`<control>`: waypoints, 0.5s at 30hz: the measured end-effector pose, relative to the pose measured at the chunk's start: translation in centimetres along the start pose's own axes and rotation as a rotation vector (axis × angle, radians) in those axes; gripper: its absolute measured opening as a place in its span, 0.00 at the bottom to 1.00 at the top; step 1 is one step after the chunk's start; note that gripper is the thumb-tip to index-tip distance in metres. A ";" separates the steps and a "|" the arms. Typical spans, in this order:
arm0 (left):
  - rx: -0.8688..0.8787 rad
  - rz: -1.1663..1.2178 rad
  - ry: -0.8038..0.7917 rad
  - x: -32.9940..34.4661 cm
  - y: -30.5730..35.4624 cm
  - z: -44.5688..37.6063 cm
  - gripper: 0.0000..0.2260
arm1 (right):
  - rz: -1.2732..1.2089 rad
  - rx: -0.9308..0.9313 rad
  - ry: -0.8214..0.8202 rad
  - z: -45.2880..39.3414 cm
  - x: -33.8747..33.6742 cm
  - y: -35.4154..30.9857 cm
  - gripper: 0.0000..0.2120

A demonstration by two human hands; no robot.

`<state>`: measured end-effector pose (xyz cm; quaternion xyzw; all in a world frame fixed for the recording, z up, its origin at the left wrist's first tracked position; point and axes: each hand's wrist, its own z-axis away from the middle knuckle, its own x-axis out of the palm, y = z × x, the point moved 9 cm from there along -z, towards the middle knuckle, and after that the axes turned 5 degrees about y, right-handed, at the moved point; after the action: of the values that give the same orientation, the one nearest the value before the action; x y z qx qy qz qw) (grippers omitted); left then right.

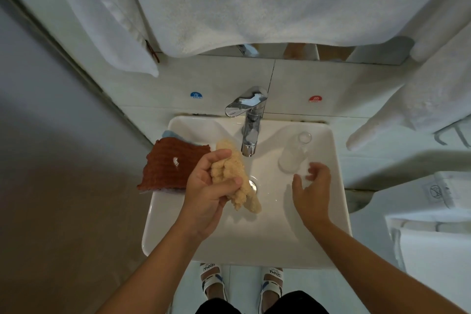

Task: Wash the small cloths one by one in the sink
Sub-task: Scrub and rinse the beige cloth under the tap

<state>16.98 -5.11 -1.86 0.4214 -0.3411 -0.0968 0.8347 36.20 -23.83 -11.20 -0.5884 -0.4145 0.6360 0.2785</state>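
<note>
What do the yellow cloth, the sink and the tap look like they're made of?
Yellow cloth: nubby, loopy weave, probably microfibre or terry, bunched in the left hand.
Sink: glossy white, likely glazed ceramic, with soft highlights.
Tap: mirror-bright metal, seemingly chrome plated.

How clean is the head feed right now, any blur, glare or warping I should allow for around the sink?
Head view: the right hand has motion-smeared fingertips, while the left hand and its yellow cloth are fairly sharp; bright glare sits on the chrome faucet; wide-angle warping bows the sink edges and the hanging towels; lighting is dim and bluish; the clear bottle shows weak contrast.
</note>
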 end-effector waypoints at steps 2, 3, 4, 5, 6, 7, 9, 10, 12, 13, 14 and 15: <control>-0.006 0.027 -0.003 0.1 0.0 0.0 0.22 | -0.088 -0.020 -0.168 2.8 1.0 -1.5 0.12; -0.012 0.048 -0.009 0.3 0.0 0.0 0.22 | -0.136 0.043 -0.317 4.4 2.3 -2.1 0.10; -0.019 0.074 -0.016 0.4 0.1 0.0 0.21 | -0.216 0.157 -0.486 6.0 3.8 -2.7 0.07; -0.026 0.104 -0.023 0.5 0.2 0.0 0.19 | -0.328 0.303 -0.660 7.6 5.3 -3.4 0.10; -0.031 0.132 -0.031 0.5 0.3 0.0 0.16 | -0.495 0.468 -0.824 9.2 6.7 -4.3 0.16; -0.033 0.152 -0.040 0.5 0.5 -0.1 0.12 | -0.691 0.626 -0.955 10.4 7.7 -5.5 0.21; -0.018 0.127 -0.042 0.3 1.2 -0.1 0.09 | -0.979 0.801 -1.035 10.7 8.0 -8.0 0.24; 0.004 0.081 -0.033 0.1 1.6 -0.2 0.09 | -1.032 0.815 -1.018 10.2 7.9 -8.8 0.24; 0.074 -0.064 0.001 -0.6 2.6 -0.2 0.10 | -1.060 0.743 -0.967 9.0 7.3 -9.8 0.25; 0.107 -0.138 0.013 -1.0 3.1 -0.2 0.10 | -1.057 0.705 -0.940 8.5 7.0 -9.9 0.27; 0.127 -0.193 0.013 -1.3 3.4 -0.2 0.12 | -1.044 0.674 -0.918 8.0 6.6 -9.9 0.28; 0.133 -0.232 0.007 -1.6 3.4 -0.1 0.17 | -1.030 0.640 -0.897 7.6 6.2 -10.1 0.29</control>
<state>15.45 -2.20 -0.07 0.5128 -0.2927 -0.1684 0.7893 26.46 -15.09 -6.05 0.1050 -0.5059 0.6933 0.5024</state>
